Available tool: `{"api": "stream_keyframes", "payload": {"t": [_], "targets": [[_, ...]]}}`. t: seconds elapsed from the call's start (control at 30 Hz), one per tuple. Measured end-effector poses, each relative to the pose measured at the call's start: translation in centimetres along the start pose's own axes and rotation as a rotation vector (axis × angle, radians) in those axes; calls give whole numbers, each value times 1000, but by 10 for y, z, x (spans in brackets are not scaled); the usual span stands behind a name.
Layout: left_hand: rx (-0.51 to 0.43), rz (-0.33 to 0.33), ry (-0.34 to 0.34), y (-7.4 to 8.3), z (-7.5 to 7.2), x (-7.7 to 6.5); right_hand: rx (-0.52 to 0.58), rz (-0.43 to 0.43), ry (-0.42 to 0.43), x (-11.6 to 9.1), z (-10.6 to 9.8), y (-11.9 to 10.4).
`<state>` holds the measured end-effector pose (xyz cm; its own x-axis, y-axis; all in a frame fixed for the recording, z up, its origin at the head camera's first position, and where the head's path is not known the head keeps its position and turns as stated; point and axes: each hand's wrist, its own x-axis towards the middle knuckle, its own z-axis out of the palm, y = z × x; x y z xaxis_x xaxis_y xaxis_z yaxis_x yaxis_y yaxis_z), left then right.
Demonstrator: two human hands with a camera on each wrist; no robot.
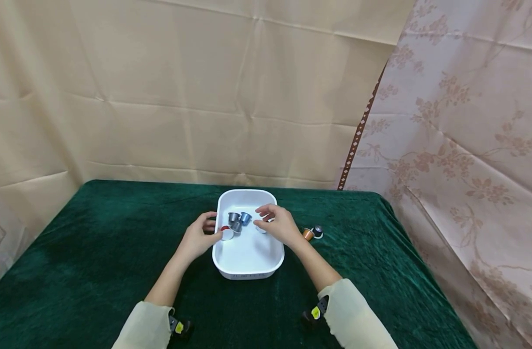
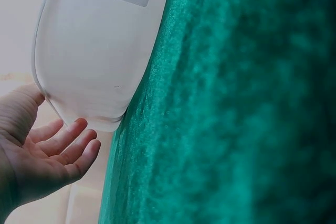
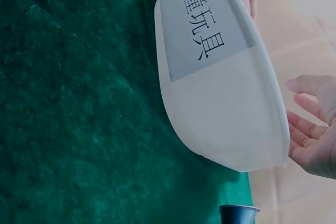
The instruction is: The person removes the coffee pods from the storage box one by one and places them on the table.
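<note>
A white plastic bin (image 1: 248, 259) holds several coffee capsules: dark grey and blue capsules (image 1: 245, 218) near the middle, a red capsule and a white-faced capsule (image 1: 227, 234) by the left wall. My left hand (image 1: 199, 237) holds the bin's left rim, thumb over the edge and fingers along the outside; the left wrist view shows this hand (image 2: 47, 156) at the rim. Over the right side hovers my right hand (image 1: 280, 224), fingers loosely bent with nothing seen between them. A pale capsule (image 1: 260, 230) lies just below its thumb, partly covered.
To the right of the bin, an orange capsule (image 1: 307, 234) and a dark capsule (image 1: 318, 231) lie on the green cloth (image 1: 117, 252). Beige curtains (image 1: 205, 97) hang behind the table, and a floral curtain (image 1: 466, 145) stands at the right. Printed characters mark the bin's front.
</note>
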<state>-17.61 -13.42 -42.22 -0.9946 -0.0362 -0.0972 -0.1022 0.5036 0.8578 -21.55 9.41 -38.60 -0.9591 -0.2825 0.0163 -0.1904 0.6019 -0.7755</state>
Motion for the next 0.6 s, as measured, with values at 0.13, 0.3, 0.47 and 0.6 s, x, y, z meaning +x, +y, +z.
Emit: {"api": "stream_keyframes", "payload": {"t": [0.13, 0.3, 0.47, 0.6], "targets": [[0, 0, 3, 1, 0, -1, -5, -15, -7, 1, 3, 0], [-3, 2, 4, 1, 0, -1, -22, -23, -11, 3, 7, -2], [-7, 12, 1, 1, 0, -1, -33, -15, -1, 5, 12, -4], [-8, 9, -1, 0, 0, 0, -43, -19, -10, 6, 16, -4]]}}
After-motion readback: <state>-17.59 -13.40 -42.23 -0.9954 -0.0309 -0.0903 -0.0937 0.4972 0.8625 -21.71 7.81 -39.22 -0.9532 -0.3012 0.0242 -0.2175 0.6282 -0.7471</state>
